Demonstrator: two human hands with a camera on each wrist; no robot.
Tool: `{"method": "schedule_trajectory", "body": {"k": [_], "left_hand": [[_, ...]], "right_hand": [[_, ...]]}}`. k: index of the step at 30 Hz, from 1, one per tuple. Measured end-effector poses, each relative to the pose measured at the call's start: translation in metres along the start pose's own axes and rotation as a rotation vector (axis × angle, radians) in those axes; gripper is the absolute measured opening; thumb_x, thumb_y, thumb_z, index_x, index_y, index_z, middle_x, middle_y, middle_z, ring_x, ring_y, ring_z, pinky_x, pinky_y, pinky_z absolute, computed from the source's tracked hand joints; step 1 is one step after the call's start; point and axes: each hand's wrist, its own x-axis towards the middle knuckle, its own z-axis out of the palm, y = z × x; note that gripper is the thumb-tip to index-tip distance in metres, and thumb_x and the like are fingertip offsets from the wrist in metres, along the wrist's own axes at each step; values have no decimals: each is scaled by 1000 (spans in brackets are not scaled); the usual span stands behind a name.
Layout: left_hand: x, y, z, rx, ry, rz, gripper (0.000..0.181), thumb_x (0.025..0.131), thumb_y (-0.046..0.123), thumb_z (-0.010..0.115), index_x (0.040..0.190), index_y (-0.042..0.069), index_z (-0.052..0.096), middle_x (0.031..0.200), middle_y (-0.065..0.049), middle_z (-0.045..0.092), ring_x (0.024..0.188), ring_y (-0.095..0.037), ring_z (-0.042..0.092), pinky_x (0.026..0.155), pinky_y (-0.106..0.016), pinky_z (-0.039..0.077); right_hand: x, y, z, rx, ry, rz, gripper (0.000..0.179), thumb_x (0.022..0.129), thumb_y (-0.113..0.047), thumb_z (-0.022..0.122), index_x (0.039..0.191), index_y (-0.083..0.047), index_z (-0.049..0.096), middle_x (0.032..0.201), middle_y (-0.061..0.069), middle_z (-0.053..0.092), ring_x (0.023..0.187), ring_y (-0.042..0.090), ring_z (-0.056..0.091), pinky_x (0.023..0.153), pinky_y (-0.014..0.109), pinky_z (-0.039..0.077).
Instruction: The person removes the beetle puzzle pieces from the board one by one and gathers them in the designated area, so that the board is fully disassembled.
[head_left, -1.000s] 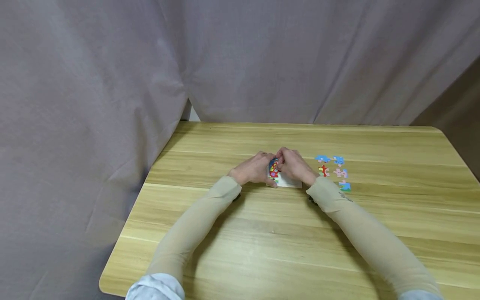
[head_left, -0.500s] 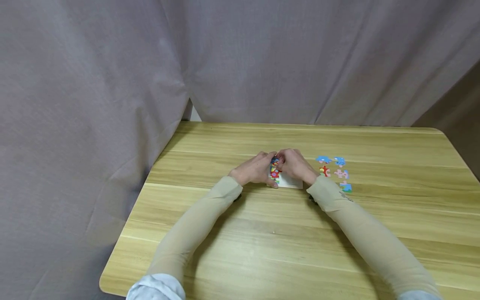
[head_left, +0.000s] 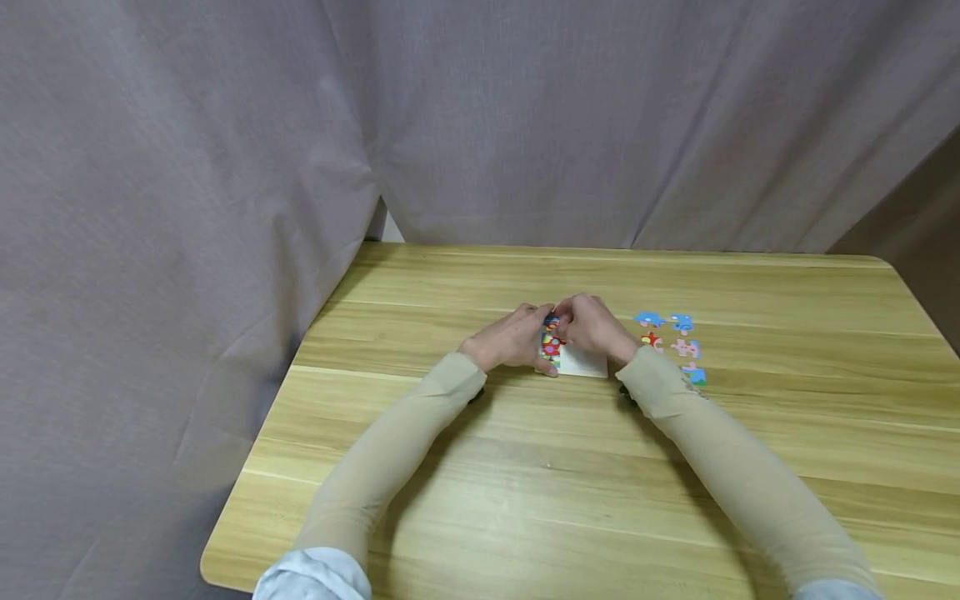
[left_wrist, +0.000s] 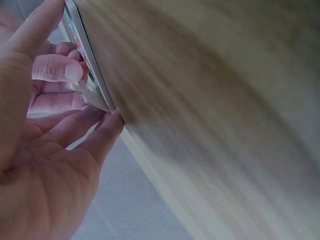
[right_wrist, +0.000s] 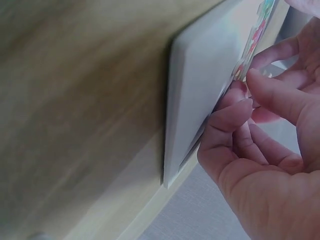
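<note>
A white puzzle board (head_left: 585, 362) lies flat on the table, with colourful jigsaw pieces (head_left: 552, 347) along its left side. My left hand (head_left: 513, 337) grips the board's left end, thumb at the near edge and fingers at the far edge. My right hand (head_left: 591, 324) is over the far part of the board, its fingers curled and close to the left fingertips. In the left wrist view, a pale-backed puzzle piece (left_wrist: 90, 94) stands tilted at the right fingers, which pinch it. Its printed face is hidden. The right wrist view shows the board's bare right part (right_wrist: 205, 80).
Several loose puzzle pieces lie right of the board, among them a blue one (head_left: 682, 322), a pink one (head_left: 686, 347) and a blue-green one (head_left: 693, 375). Behind the wooden table (head_left: 465, 467) hangs a grey curtain (head_left: 495, 125).
The right hand has shifted slightly on the board's far part, and more of the board's bare right part shows. The left hand keeps its hold. Loose pieces lie as before.
</note>
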Motion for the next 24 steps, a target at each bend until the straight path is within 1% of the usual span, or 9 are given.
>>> {"method": "schedule_trajectory", "body": {"k": [4, 8, 15, 18, 20, 24], "left_hand": [[-1, 1, -1, 7, -8, -16, 115, 83, 47, 96, 169, 6, 33, 161, -10, 57, 155, -29, 49, 129, -39, 47], [-2, 1, -1, 6, -18, -30, 115, 84, 48, 95, 170, 7, 32, 162, -9, 57, 156, -29, 47, 128, -40, 48], [-2, 0, -1, 9, -11, -15, 112, 83, 47, 96, 168, 7, 35, 158, -9, 60, 154, -30, 50, 127, -39, 49], [-2, 0, -1, 12, -15, -18, 113, 83, 47, 96, 168, 7, 34, 160, -10, 58, 155, -30, 49, 127, -39, 49], [-2, 1, -1, 4, -20, -25, 114, 83, 48, 96, 169, 7, 33, 163, -11, 56, 157, -30, 47, 128, -41, 48], [-2, 1, -1, -19, -17, -29, 117, 83, 46, 96, 171, 7, 30, 167, -11, 53, 159, -31, 46, 130, -44, 45]], "right_hand": [[1, -1, 0, 11, -18, 32, 40, 92, 8, 65, 131, 13, 71, 101, 18, 76, 89, 23, 65, 79, 27, 54], [3, -1, 0, 21, -26, 57, 37, 92, 9, 66, 129, 12, 72, 101, 17, 75, 88, 22, 65, 80, 28, 54], [8, 0, 0, 20, -5, 81, 24, 90, 4, 74, 114, 6, 75, 91, 11, 74, 80, 17, 62, 74, 25, 49], [8, -1, -1, 13, -4, 94, 23, 89, 2, 80, 110, 4, 74, 90, 9, 74, 80, 17, 62, 74, 24, 48], [8, -1, -1, 26, -12, 106, 26, 88, 2, 82, 113, 4, 73, 91, 9, 74, 80, 16, 62, 74, 24, 49], [7, -3, -3, 50, -31, 117, 35, 89, 2, 81, 122, 7, 71, 93, 10, 75, 81, 16, 63, 77, 25, 49]]}}
